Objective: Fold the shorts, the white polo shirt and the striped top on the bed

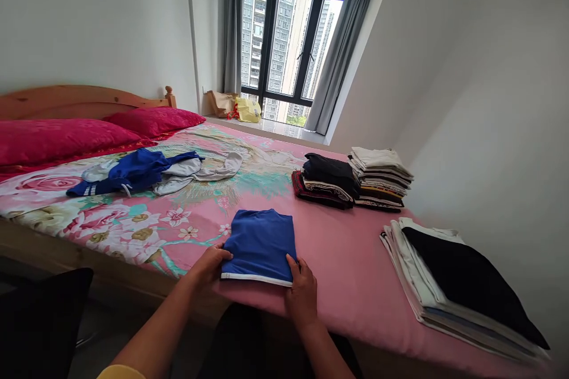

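Observation:
A blue garment (260, 246) with a white trim along its near edge lies folded into a rough square at the bed's front edge. My left hand (212, 263) grips its near left side, thumb on top and the other fingers mostly hidden underneath. On the near right corner, my right hand (302, 285) holds the cloth in the same way, with the thumb over the fabric. Further back on the left rests a loose heap of blue and grey clothes (142, 169), crumpled and unfolded.
Folded dark clothes (329, 180) stand beside a taller stack of folded clothes (382, 177) at the right. Nearer, a wide pile of white and black clothes (457, 278) sits near the wall. Red pillows (80, 139) lie by the wooden headboard (89, 95); bags (246, 109) stand on the windowsill.

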The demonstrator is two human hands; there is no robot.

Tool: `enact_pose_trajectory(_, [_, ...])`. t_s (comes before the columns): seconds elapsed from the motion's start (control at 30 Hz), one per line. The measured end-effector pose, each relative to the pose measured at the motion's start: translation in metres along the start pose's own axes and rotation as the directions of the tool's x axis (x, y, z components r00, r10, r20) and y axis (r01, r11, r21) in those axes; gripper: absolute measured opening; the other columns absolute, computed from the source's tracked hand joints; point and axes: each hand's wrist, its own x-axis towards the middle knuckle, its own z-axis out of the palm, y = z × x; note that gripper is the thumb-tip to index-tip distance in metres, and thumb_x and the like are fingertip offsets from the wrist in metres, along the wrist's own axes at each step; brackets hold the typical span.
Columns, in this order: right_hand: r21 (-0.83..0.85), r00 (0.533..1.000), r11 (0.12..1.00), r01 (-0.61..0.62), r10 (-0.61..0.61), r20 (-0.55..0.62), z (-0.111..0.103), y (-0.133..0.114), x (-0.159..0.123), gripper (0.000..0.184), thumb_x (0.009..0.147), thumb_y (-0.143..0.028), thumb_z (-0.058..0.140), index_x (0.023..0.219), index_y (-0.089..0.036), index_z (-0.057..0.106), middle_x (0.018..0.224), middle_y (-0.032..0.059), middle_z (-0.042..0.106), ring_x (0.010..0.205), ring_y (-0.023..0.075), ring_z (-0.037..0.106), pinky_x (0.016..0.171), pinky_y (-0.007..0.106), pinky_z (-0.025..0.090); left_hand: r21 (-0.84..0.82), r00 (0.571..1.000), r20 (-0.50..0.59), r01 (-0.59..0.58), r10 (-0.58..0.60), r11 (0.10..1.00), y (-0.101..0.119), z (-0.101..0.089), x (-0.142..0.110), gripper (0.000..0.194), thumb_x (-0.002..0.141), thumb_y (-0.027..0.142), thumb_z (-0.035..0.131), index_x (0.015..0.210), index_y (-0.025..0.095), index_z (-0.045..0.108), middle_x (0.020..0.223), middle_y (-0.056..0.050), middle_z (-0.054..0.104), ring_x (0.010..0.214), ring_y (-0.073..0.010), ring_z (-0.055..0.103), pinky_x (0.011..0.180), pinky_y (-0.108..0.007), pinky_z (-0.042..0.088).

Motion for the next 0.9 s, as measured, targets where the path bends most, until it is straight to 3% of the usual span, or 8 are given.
enact_pose_trajectory(0.13, [0.088,0.999,0.996,-0.033,0.029,0.045,-0.003,0.004,-0.003,0.075,0.066,-0.005,0.042,0.139,-0.021,0.04,0.132,0.0082,0.051,0.12,0.0257,0.048,0.099,0.042,0.039,0.213,0.971,-0.183,-0.111,0.151,0.971,-0.002,-0.009,0.004,0.064,0.049,0.006,0.054,0.113,0.017,0.054,0.075,-0.004,0.067,0.079,-0.0291,0.067,0.073,-0.044,0.053])
enact_pose_trajectory(0.23, [0.142,0.997,0.988,-0.058,0.05,0.058,-0.004,0.005,-0.003,0.068,0.072,-0.011,0.043,0.139,-0.018,0.038,0.135,0.0087,0.05,0.122,0.0253,0.047,0.101,0.043,0.038,0.37,0.906,-0.223,-0.263,0.36,0.891,0.008,0.001,-0.002,0.062,0.056,0.011,0.057,0.117,0.019,0.055,0.11,-0.01,0.064,0.113,-0.0317,0.055,0.1,-0.047,0.039])
enact_pose_trajectory(0.33, [0.153,0.998,0.987,-0.048,0.041,0.053,-0.004,0.005,-0.004,0.068,0.072,-0.013,0.044,0.14,-0.018,0.036,0.135,0.0083,0.05,0.122,0.025,0.047,0.102,0.043,0.038,0.524,0.809,-0.014,-0.494,0.588,0.693,0.014,0.03,-0.014,0.042,0.073,0.024,0.053,0.114,0.024,0.061,0.13,-0.006,0.056,0.128,-0.0246,0.042,0.112,-0.04,0.025])
enact_pose_trajectory(0.43, [0.146,0.999,0.989,-0.013,0.007,0.039,-0.003,0.005,-0.005,0.068,0.071,-0.011,0.044,0.139,-0.017,0.037,0.134,0.0091,0.051,0.122,0.025,0.047,0.101,0.043,0.038,0.697,0.687,0.333,-0.641,0.646,0.321,0.008,0.054,-0.017,0.041,0.086,0.035,0.044,0.124,0.028,0.057,0.141,-0.003,0.046,0.135,-0.0232,0.034,0.114,-0.046,0.016])
enact_pose_trajectory(0.5, [0.145,1.0,0.99,0.001,-0.004,0.026,-0.002,0.005,-0.007,0.066,0.073,-0.011,0.044,0.138,-0.017,0.039,0.132,0.0096,0.052,0.121,0.0249,0.048,0.101,0.043,0.038,0.814,0.753,0.353,-0.539,0.555,0.215,-0.001,0.053,-0.012,0.047,0.087,0.044,0.042,0.131,0.029,0.05,0.148,-0.003,0.036,0.139,-0.027,0.025,0.113,-0.055,0.007])
enact_pose_trajectory(0.63, [0.194,0.999,0.98,-0.034,0.029,0.029,-0.002,0.006,-0.009,0.062,0.075,-0.014,0.044,0.137,-0.018,0.041,0.132,0.0091,0.052,0.121,0.0249,0.048,0.103,0.043,0.036,0.954,0.922,0.051,-0.159,0.383,0.256,-0.015,0.023,0.004,0.083,0.078,0.066,0.043,0.141,0.012,0.036,0.15,-0.017,0.026,0.139,-0.0336,0.021,0.111,-0.055,0.012])
enact_pose_trajectory(0.73, [0.344,0.986,0.926,-0.155,0.127,0.104,-0.01,0.005,-0.005,0.064,0.07,-0.02,0.051,0.134,-0.016,0.043,0.133,0.0108,0.051,0.123,0.0269,0.046,0.106,0.043,0.032,0.965,0.908,-0.007,-0.104,0.42,0.241,-0.014,0.011,0.008,0.083,0.079,0.066,0.041,0.139,0.008,0.038,0.15,-0.02,0.026,0.139,-0.0347,0.02,0.11,-0.054,0.015])
enact_pose_trajectory(0.9, [0.644,0.868,0.584,-0.495,0.304,0.392,-0.028,0.005,0.013,0.053,0.077,-0.04,0.051,0.125,-0.018,0.051,0.125,0.0091,0.058,0.117,0.0236,0.051,0.099,0.033,0.04,0.912,0.831,0.219,-0.36,0.511,0.195,-0.013,0.03,0.007,0.055,0.09,0.05,0.034,0.138,0.024,0.041,0.152,-0.007,0.025,0.141,-0.0281,0.016,0.111,-0.057,0.004])
